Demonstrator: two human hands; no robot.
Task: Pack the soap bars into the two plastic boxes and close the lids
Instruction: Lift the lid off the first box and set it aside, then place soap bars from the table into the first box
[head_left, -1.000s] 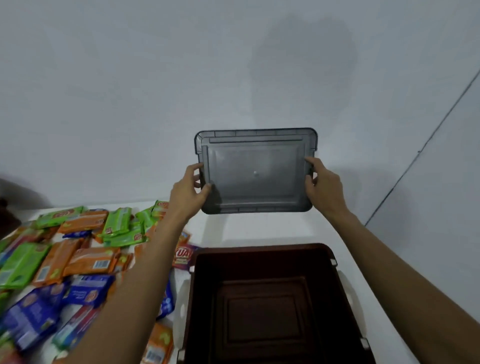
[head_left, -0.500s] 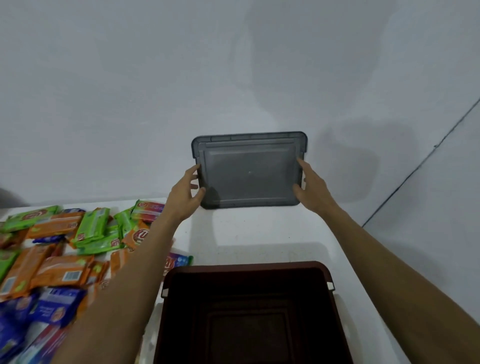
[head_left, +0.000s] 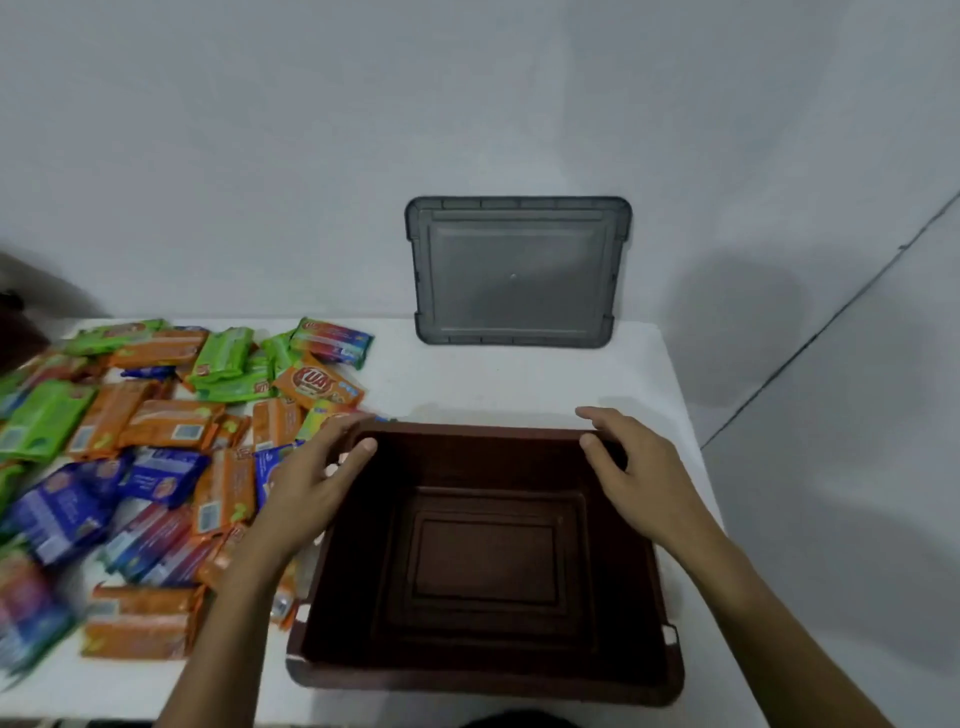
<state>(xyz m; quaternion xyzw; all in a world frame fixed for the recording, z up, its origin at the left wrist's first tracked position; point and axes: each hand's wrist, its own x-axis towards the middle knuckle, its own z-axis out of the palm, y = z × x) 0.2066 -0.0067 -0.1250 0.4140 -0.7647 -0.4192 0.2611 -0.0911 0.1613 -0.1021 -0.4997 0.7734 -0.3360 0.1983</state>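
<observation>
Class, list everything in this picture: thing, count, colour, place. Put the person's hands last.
box: one, dark brown, open and empty, at the near side of the table.
lid: one, grey, leaning against the wall behind the box.
soap bars: many, in orange, green and blue wrappers, spread left of the box.
table: one, white.
wall: pale grey, behind the table.
left hand: at the box's far left corner.
right hand: at the box's far right corner.

Dark brown rectangular plastic box (head_left: 467, 680) is flanked at far corners by left hand (head_left: 311, 483) and right hand (head_left: 644, 478); grey translucent plastic lid (head_left: 514, 270) is leant against wall (head_left: 208, 156) behind.
</observation>
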